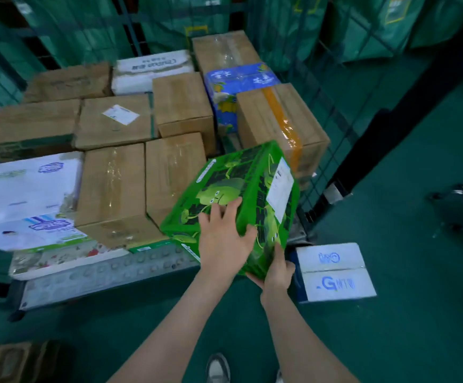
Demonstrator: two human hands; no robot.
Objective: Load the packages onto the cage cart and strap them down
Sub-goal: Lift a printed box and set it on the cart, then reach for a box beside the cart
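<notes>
Both hands carry the green package (238, 194): the left hand (222, 239) lies flat on its top face, and the right hand (276, 269) cups its near lower corner. It hangs tilted over the front right corner of the cage cart (363, 150), not yet set down. With one palm only pressing, it could slip or snag the mesh. On the cart I count eight brown cartons (111, 189) and one blue pack (238, 78); one white box (332, 272) waits on the floor.
</notes>
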